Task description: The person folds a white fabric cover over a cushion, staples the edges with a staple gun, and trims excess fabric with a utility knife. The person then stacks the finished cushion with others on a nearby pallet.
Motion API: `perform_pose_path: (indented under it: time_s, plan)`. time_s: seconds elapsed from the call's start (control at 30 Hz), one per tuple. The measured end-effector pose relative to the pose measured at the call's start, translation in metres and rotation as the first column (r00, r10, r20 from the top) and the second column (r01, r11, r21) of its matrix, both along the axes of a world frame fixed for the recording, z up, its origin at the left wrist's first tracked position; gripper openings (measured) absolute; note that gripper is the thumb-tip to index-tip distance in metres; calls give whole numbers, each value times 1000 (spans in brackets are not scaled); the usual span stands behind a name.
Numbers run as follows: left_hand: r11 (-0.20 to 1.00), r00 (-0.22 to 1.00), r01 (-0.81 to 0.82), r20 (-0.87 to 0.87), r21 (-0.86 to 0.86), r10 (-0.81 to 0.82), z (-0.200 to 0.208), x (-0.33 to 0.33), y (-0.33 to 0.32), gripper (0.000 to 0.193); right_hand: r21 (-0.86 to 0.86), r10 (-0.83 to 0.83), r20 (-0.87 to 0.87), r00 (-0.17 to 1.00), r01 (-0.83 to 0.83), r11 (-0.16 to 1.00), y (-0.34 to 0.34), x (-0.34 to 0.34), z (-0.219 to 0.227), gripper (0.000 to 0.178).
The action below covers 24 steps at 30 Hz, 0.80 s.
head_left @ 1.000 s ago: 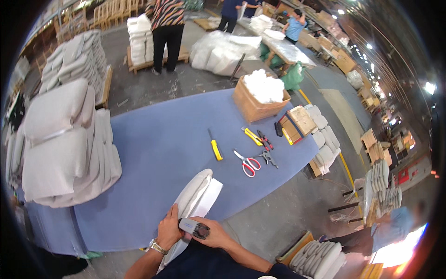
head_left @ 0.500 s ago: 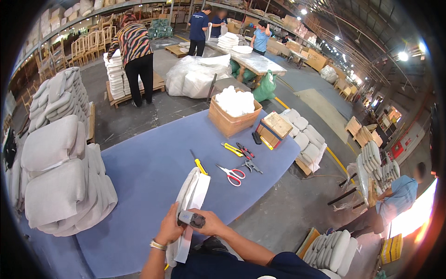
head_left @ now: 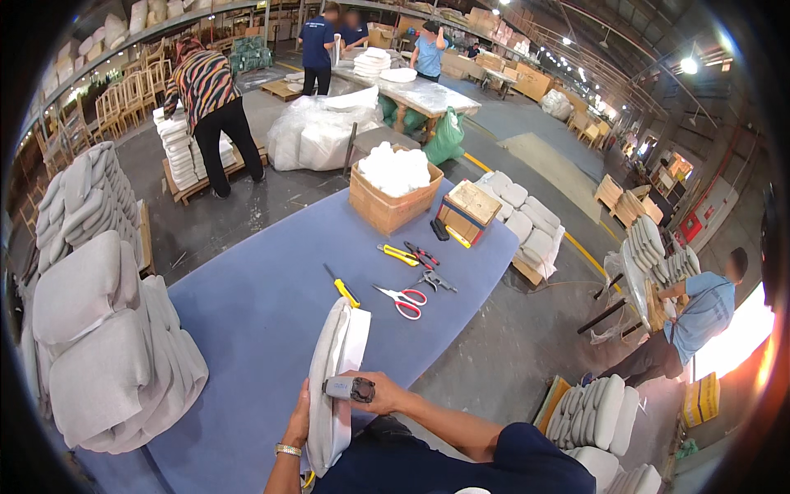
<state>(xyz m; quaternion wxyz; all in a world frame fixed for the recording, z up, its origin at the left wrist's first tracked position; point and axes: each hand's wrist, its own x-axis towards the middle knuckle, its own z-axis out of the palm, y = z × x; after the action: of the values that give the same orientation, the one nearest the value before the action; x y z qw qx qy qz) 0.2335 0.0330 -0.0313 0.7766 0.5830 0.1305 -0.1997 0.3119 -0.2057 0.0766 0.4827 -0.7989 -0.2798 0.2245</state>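
Blue table, carton of apparent stuffing, handheld cushion

The head view looks from the person's own brow – the left one of two fisheyes worn side by side – and faces forward and down, past the left hand and right hand onto the blue table. Both hands sit near the lens, low and a little left of the middle, with the table stretching away beyond them. Farther off, the wide view takes in racks at upper left and lamps at upper right, straight edges bending toward its dark rim.
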Motion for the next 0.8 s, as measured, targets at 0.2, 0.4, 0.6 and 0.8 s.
perform_pose_path:
  time_s: [0.2,0.4,0.6,0.8]
  plan:
    - [901,977,-5,194,433,-88,55,-16,-14,80,1,23,21,1000,-23,1000,2,0,-1,50]
    - [752,980,-51,177,657,-89,64,-13,-32,90,59,-45,15,999,44,997,-5,-12,-1,57]
    - [677,959,-113,258,727,-117,37,-14,-28,87,-47,-101,-90,991,97,994,-10,-23,-11,68]
    - [640,989,-37,121,768,-88,71,-16,-30,87,82,-24,-91,996,31,996,-6,-26,4,61]
